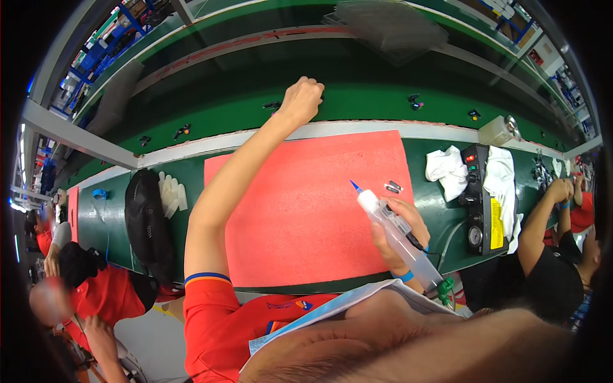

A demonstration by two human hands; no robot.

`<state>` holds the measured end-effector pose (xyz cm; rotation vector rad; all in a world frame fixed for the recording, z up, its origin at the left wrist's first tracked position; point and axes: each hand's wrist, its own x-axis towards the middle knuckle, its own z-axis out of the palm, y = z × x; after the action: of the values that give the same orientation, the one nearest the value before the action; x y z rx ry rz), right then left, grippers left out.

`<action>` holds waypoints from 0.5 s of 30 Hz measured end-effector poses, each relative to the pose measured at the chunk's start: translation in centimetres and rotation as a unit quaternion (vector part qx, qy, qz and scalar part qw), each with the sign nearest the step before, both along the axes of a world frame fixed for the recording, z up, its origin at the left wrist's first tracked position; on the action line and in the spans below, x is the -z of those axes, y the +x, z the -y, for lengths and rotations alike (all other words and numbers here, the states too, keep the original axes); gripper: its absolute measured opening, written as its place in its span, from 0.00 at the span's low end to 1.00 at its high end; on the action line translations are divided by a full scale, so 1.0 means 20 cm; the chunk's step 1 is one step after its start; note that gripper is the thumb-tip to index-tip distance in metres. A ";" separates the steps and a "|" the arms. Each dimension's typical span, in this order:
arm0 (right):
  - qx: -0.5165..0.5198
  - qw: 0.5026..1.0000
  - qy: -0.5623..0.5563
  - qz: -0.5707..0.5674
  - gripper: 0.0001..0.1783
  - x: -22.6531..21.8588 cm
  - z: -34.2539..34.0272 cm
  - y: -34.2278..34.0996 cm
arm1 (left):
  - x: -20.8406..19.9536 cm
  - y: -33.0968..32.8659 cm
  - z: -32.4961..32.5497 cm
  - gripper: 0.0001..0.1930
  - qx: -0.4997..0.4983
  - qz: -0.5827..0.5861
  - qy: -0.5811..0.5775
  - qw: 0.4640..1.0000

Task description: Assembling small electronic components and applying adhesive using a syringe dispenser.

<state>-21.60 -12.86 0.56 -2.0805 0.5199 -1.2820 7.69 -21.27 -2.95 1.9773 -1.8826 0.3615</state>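
My left hand (pixel 302 101) reaches far out over the green conveyor belt (pixel 364 92), its fingers curled closed. A bit of something dark shows at its fingertips, too small to name. Just left of that hand lies a small black part (pixel 272 105) on the belt. My right hand (pixel 402 230) is wrapped round a translucent dispensing syringe (pixel 408 250) with a white collar, a blue needle tip and a green fitting at its rear. The syringe slants up-left above the pink mat (pixel 306 210). Beside the needle, two small dark-and-silver pieces (pixel 393 186) rest on the mat.
A black control box (pixel 476 198) with a gauge stands right of the mat, white cloths (pixel 447 171) beside it. Left are a black pouch (pixel 145 214) and pale tubes (pixel 170 195). More black parts (pixel 415 102) sit on the belt. Other people work at both sides.
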 end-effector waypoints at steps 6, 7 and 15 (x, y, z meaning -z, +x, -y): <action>-0.009 1.000 0.022 0.006 0.20 0.02 0.01 0.02 | 0.00 0.07 -0.01 0.07 -0.040 -0.053 0.092 0.994; -0.007 1.000 0.030 0.005 0.20 0.02 0.01 0.02 | -0.05 0.05 -0.04 0.07 -0.030 -0.152 0.066 0.986; -0.038 0.998 0.046 0.035 0.20 0.05 0.02 -0.02 | -0.16 -0.16 -0.45 0.05 -0.003 -0.491 0.143 0.859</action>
<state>-22.02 -13.30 -0.48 -1.9535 0.4563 -1.2589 4.49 -12.34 0.24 1.7718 -1.2625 -0.8392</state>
